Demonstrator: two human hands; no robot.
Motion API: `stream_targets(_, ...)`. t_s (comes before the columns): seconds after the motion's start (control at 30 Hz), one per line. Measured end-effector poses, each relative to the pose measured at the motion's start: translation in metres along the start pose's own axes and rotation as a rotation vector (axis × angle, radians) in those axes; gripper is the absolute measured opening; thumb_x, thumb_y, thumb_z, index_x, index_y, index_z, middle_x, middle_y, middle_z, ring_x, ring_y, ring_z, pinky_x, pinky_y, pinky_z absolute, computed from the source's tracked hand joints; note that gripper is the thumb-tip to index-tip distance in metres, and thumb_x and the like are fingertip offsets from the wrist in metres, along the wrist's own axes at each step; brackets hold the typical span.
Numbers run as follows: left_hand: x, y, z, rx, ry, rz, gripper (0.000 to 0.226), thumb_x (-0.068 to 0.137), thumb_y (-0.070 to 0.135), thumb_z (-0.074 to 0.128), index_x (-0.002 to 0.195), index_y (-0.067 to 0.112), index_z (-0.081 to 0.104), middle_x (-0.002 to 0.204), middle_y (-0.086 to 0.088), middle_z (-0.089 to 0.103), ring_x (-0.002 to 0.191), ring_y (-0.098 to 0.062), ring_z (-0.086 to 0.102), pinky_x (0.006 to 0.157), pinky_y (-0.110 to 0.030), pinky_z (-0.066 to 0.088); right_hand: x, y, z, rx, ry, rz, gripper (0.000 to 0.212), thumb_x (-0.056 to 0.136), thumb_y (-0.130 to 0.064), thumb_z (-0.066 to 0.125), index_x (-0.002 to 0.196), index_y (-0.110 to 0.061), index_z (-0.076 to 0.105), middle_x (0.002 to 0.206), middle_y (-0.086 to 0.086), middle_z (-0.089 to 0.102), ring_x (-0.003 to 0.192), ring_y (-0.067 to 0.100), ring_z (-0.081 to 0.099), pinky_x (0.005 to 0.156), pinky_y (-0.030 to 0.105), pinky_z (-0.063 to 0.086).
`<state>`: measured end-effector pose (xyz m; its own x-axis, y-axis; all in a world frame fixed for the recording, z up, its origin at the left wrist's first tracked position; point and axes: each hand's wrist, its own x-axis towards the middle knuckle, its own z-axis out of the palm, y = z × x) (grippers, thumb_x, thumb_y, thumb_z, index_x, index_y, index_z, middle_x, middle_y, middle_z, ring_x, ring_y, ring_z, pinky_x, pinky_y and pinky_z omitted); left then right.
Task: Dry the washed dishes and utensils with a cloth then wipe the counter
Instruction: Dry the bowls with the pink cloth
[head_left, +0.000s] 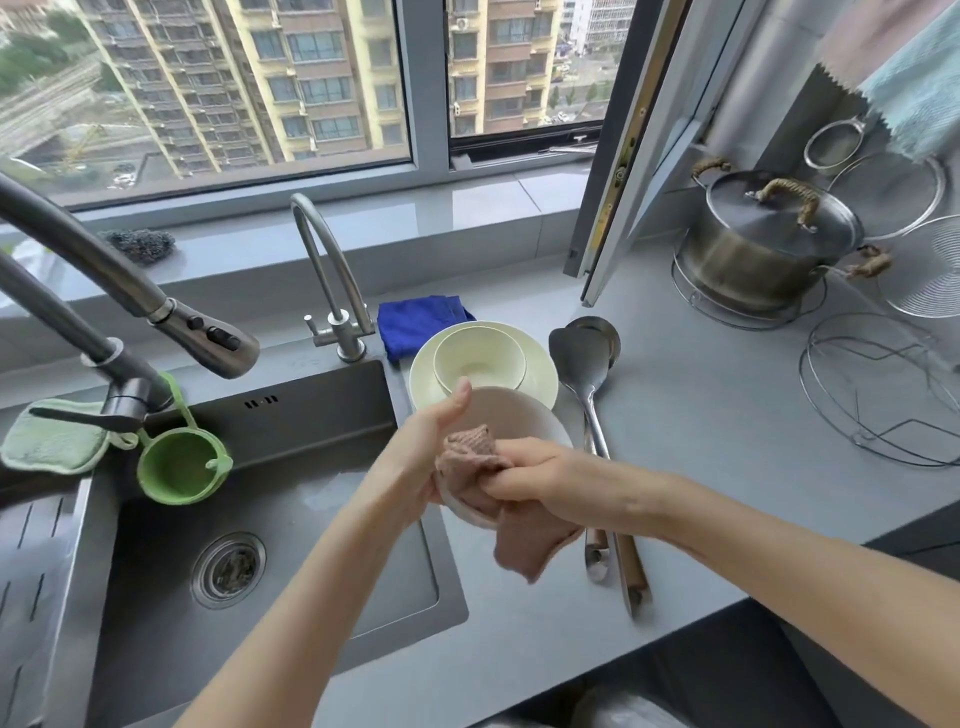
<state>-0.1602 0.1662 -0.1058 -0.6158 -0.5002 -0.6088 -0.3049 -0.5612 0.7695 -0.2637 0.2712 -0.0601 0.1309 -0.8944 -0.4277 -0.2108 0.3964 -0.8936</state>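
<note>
left hand (423, 457) grips a pale bowl (511, 410) by its near-left edge, thumb laid up along the rim, the other fingers hidden under it. the bowl is tilted and held up over the strip of grey counter (727, 415) just right of the sink (291, 545). right hand (540, 478) has its fingers curled round a bunched pink cloth (519, 551) and presses it into the bowl, and a loose end of the cloth hangs below the rim. just behind the bowl a cream plate (540, 369) sits on the counter with a small cream bowl (480, 358) standing in it. a folded blue cloth (415, 325) lies behind the plate, touching it, beside the base of a slim curved tap (332, 280). right of the plate a steel spatula (579, 358) lies over a ladle (602, 330), their handles running toward the near edge and passing under the right forearm. farther right, well apart, a lidded steel pot (763, 244) stands on a wire stand.
</note>
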Motion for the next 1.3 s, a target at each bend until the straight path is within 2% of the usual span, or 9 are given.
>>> stream_targets(0.17, -0.001, -0.002, -0.004, -0.029, -0.153, -0.027, 0.045, 0.081, 0.049, 0.054, 0.103, 0.013, 0.07, 0.096, -0.01, 0.072, 0.088, -0.027, 0.067, 0.086, -0.047, 0.052, -0.016, -0.025, -0.022, -0.982, 0.003, -0.027, 0.008, 0.091, -0.021, 0.05, 0.084, -0.023, 0.048, 0.07, -0.009, 0.05, 0.077, 0.018, 0.046, 0.065, 0.03, 0.035)
stream_targets(0.37, 0.003, -0.004, -0.001, -0.044, -0.135, 0.109, 0.041, 0.084, 0.054, 0.05, 0.11, 0.025, 0.065, 0.102, -0.004, 0.072, 0.095, -0.028, 0.068, 0.078, -0.046, 0.051, -0.042, -0.061, -0.058, 0.056, 0.423, -0.183, 0.026, 0.085, -0.026, 0.067, 0.1, -0.027, 0.046, 0.085, 0.009, 0.066, 0.066, 0.019, 0.064, 0.062, 0.033, 0.055)
stream_targets(0.47, -0.001, 0.001, 0.001, -0.026, -0.111, 0.124, 0.038, 0.094, 0.05, 0.041, 0.105, 0.025, 0.068, 0.096, -0.001, 0.074, 0.085, -0.022, 0.07, 0.072, -0.04, 0.052, -0.023, -0.039, -0.047, -0.565, 0.471, -0.039, 0.02, 0.088, -0.043, 0.061, 0.099, -0.027, 0.056, 0.098, 0.003, 0.067, 0.078, 0.012, 0.063, 0.075, 0.031, 0.049)
stream_targets(0.57, -0.001, 0.004, 0.001, 0.018, -0.091, 0.099, 0.047, 0.089, 0.06, 0.04, 0.106, 0.026, 0.067, 0.099, -0.001, 0.074, 0.088, -0.022, 0.071, 0.075, -0.044, 0.054, -0.021, -0.019, -0.031, -1.092, 0.791, -0.44, 0.03, 0.087, -0.042, 0.056, 0.094, -0.016, 0.069, 0.098, 0.004, 0.069, 0.087, 0.025, 0.063, 0.074, 0.034, 0.048)
stream_targets(0.63, -0.002, 0.005, 0.002, 0.028, -0.085, 0.085, 0.053, 0.084, 0.064, 0.044, 0.11, 0.023, 0.067, 0.104, -0.004, 0.072, 0.091, -0.025, 0.07, 0.077, -0.044, 0.053, -0.027, -0.006, -0.022, -1.107, 0.617, -0.644, 0.033, 0.09, -0.036, 0.052, 0.102, -0.012, 0.071, 0.112, 0.008, 0.068, 0.104, 0.026, 0.06, 0.093, 0.035, 0.044)
stream_targets(0.77, -0.009, 0.006, 0.01, 0.07, -0.089, 0.11, 0.052, 0.088, 0.06, 0.044, 0.115, 0.02, 0.066, 0.109, -0.005, 0.071, 0.098, -0.02, 0.069, 0.081, -0.04, 0.055, -0.021, 0.023, -0.011, -1.188, 0.154, -0.275, 0.077, 0.091, -0.061, 0.004, 0.147, -0.018, 0.034, 0.158, 0.009, 0.019, 0.147, 0.025, 0.01, 0.12, 0.035, -0.001)
stream_targets(0.87, -0.009, 0.004, 0.014, 0.052, -0.026, 0.12, 0.05, 0.088, 0.055, 0.049, 0.113, 0.016, 0.066, 0.106, -0.007, 0.072, 0.092, -0.018, 0.069, 0.076, -0.035, 0.054, -0.015, 0.026, -0.003, -1.004, 0.058, -0.158, 0.072, 0.092, -0.065, 0.007, 0.153, -0.026, 0.01, 0.161, -0.002, 0.002, 0.147, 0.011, -0.005, 0.12, 0.04, 0.009)
stream_targets(1.07, -0.011, -0.009, 0.009, 0.11, -0.181, -0.031, 0.055, 0.071, 0.055, 0.064, 0.106, 0.012, 0.068, 0.088, -0.015, 0.069, 0.075, -0.028, 0.064, 0.073, -0.039, 0.05, -0.031, 0.008, -0.019, -0.541, -0.267, 0.072, 0.03, 0.089, -0.038, 0.05, 0.116, -0.035, 0.063, 0.12, 0.012, 0.065, 0.098, 0.024, 0.067, 0.093, 0.033, 0.05)
stream_targets(1.3, -0.006, -0.011, 0.02, 0.137, -0.268, -0.02, 0.032, 0.094, 0.047, 0.04, 0.107, 0.031, 0.066, 0.093, 0.001, 0.072, 0.08, -0.019, 0.067, 0.07, -0.038, 0.053, -0.013, 0.018, -0.025, -1.696, -0.068, -0.331, 0.027, 0.088, -0.008, 0.042, 0.096, -0.01, 0.068, 0.1, 0.005, 0.067, 0.104, 0.029, 0.059, 0.094, 0.04, 0.046)
